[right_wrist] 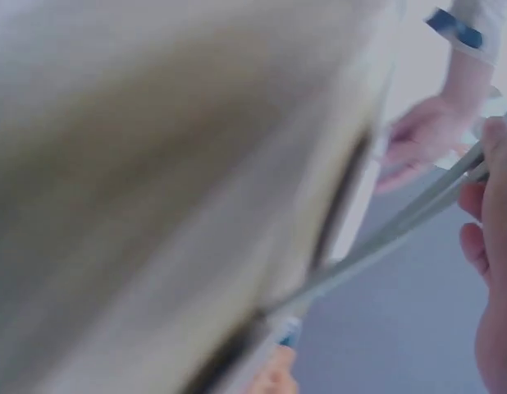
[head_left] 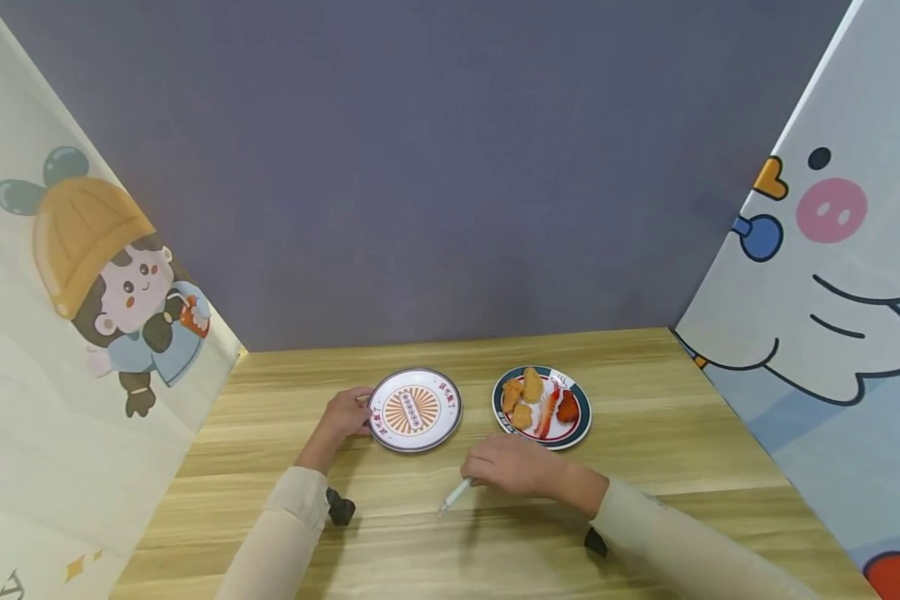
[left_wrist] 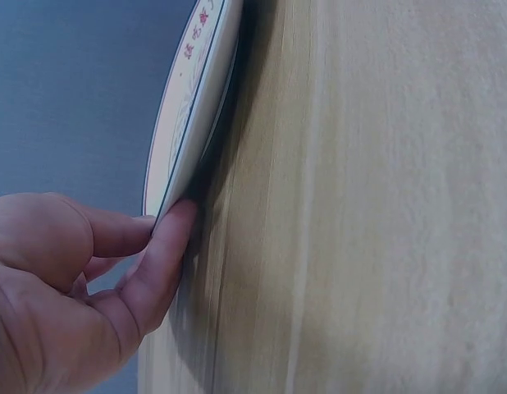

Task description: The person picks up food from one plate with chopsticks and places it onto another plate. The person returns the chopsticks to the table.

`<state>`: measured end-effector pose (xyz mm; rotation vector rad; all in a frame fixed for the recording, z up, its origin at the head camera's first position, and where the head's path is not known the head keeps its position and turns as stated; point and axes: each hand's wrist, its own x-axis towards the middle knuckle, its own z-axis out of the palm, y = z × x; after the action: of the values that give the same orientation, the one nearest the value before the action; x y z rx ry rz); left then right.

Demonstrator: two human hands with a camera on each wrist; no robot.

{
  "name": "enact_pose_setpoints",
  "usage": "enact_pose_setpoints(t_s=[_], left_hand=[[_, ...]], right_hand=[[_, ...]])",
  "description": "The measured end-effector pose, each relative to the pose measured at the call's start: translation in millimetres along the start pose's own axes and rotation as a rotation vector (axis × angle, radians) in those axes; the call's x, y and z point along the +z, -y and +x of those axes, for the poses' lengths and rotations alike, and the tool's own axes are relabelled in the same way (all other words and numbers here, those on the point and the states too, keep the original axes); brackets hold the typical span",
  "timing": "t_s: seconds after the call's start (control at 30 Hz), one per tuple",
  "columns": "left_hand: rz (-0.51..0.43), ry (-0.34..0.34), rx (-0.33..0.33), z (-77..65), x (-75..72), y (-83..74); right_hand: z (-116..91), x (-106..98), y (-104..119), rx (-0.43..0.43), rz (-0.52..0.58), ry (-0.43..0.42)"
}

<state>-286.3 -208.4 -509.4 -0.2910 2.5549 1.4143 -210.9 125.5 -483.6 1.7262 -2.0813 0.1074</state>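
Observation:
With thumb above and fingers beneath, my left hand [head_left: 347,412] pinches the left rim of a white plate [head_left: 450,400] printed with an orange sunburst and red characters. The left wrist view shows this plate [left_wrist: 186,115] edge-on, close over the wood. Pale green tongs [head_left: 456,495] are in my right hand [head_left: 506,467], pointing down and left over the table. Two slim arms of the tongs [right_wrist: 385,238] show in the right wrist view, beside my right fingers [right_wrist: 473,246]. Behind that hand sits a dark-rimmed plate [head_left: 587,417] of food.
On the dark-rimmed plate lie golden fried pieces [head_left: 532,385], a red-and-white strip [head_left: 547,410] and a reddish-brown piece [head_left: 567,407]. The wooden table [head_left: 420,550] meets a grey back wall [head_left: 450,183]. Cartoon-printed panels flank it at left [head_left: 15,400] and right [head_left: 892,83].

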Motion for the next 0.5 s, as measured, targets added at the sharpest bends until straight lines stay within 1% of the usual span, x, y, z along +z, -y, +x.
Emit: enact_pose_setpoints(t_s=[0.13,0.27,0.37,0.5], left_hand=[[0.016,-0.003,-0.001,-1.5,-0.9,-1.4],[0.02,-0.004,0.003,-2.2,-2.1,-3.3],[0.02,-0.006,0.001,-1.7,-1.8,-3.2],[0.02,-0.005,-0.005,-2.2,-0.5,-2.7]], right_hand=[[7,-22,-5,0.086,0.042,-0.096],[13,-38,-9,0.192,0.117,-0.169],[16,-46,-10,0.267,0.18,-0.19],[17,-53,-9,0.318,0.251,-0.197]])
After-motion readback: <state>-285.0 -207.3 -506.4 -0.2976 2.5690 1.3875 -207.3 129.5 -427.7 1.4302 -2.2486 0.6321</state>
